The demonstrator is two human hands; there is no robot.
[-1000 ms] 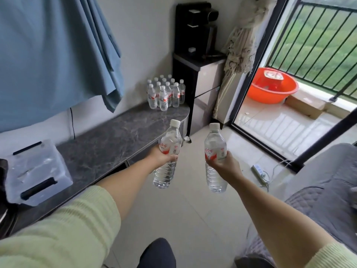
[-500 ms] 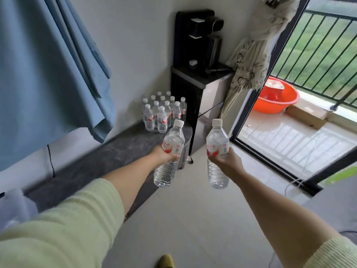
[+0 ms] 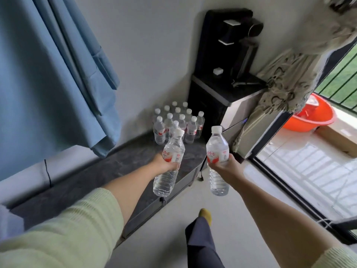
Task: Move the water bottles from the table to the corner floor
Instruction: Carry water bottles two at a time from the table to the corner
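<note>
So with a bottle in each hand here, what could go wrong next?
Both hands are full: the left hand and right hand each grip a water bottle at the label, so neither could catch a slip. The left bottle tilts and might slide. The cluster of bottles stands tightly packed at the end of the dark cabinet top; setting more down beside it could topple some.

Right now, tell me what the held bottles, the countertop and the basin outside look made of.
Bottle in the left hand and bottle in the right hand: clear thin plastic, ribbed, see-through. Countertop: dark veined slab, probably stone or laminate imitation, matte. Basin: glossy orange plastic, likely.
</note>
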